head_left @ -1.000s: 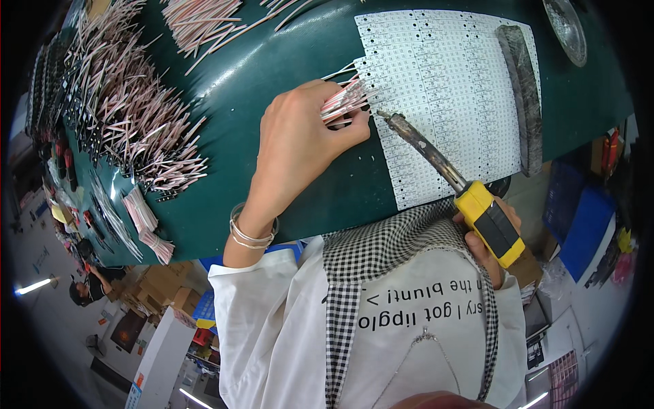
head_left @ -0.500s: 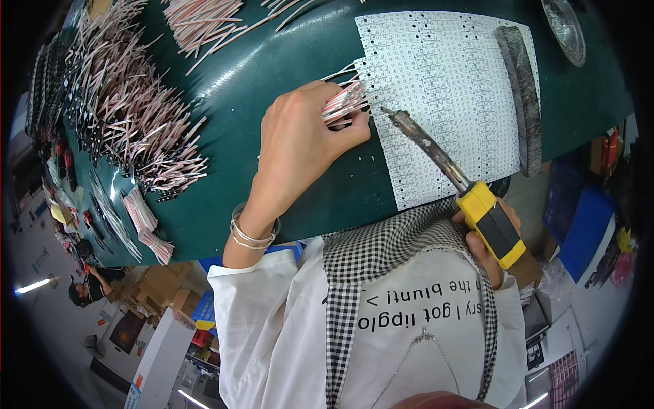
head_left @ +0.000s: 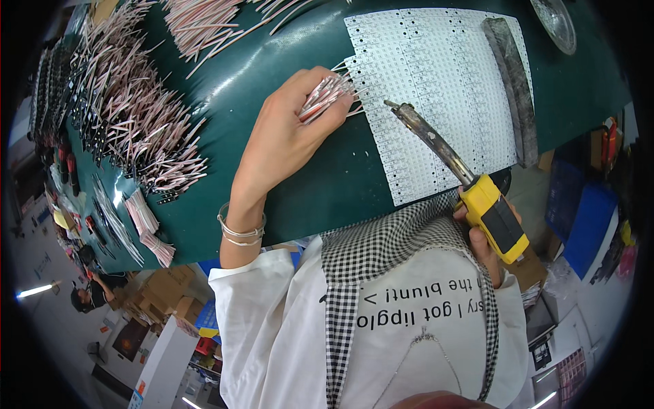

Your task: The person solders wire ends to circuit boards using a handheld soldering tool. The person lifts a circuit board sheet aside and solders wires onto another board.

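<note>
My left hand is closed around a bundle of short red and white wires, whose ends point at the left edge of a white circuit board panel. A few wires stick out at that edge, beyond my fingertips. My right hand, partly hidden, grips the yellow and black handle of a soldering iron. Its dark, scorched barrel slants up and left over the panel, the tip near the panel's left part and apart from the wires. A dark, wrapped bar lies along the panel's right side.
A large heap of red and white wires with black ends covers the green table at left. Another wire pile lies at the far side. A tied wire bundle sits near the left front edge. A clear round dish stands far right.
My left hand has moved slightly left and up, the wire bundle with it, turning upward. The soldering iron's tip has risen a little. The view has shifted slightly.
</note>
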Demonstrator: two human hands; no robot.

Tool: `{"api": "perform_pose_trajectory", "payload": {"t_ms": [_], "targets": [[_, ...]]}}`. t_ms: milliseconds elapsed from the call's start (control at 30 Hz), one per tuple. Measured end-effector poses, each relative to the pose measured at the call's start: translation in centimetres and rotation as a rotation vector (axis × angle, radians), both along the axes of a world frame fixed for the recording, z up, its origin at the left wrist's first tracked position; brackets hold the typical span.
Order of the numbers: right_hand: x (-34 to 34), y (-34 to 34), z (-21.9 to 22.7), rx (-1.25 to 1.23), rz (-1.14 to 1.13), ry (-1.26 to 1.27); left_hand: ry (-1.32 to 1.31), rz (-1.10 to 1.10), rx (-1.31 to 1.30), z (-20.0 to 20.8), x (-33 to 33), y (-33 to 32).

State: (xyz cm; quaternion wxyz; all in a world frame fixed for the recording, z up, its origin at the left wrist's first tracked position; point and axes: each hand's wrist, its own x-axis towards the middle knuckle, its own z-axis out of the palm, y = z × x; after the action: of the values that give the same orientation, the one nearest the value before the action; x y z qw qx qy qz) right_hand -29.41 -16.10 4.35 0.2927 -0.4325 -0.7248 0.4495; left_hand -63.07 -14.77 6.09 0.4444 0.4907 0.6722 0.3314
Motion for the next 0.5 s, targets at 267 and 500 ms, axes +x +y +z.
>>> {"api": "perform_pose_trajectory", "payload": {"t_ms": [267, 500], "targets": [[0.2, -0.3, -0.7, -0.008, -0.049, 0.044, 0.112, 0.001, 0.027, -1.1, 1.2, -0.6], [-0.6, 1.2, -1.8, 0.155, 0.107, -0.011, 0.382, 0.033, 0.095, -1.4, 1.8, -0.3]]}}
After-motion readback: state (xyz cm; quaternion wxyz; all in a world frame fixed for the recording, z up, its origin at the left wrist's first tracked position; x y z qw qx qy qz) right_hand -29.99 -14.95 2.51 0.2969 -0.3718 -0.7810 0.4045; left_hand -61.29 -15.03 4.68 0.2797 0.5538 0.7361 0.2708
